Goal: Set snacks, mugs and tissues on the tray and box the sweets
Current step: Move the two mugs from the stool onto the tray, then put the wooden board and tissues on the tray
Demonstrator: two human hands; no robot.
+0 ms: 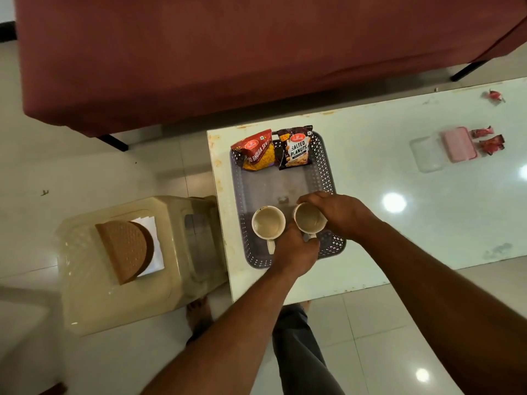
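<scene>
one round glossy mug (309, 220) gripped by left hand (296, 249), right hand (339, 213); perforated plastic tray (325, 163)

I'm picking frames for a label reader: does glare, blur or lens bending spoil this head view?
Head view: white glare spots sit on the glossy table, well clear of the packets; the salted peanuts packet has sharp, readable print; the sweets at far right look soft and small; the wide lens bows the table's edges.
</scene>
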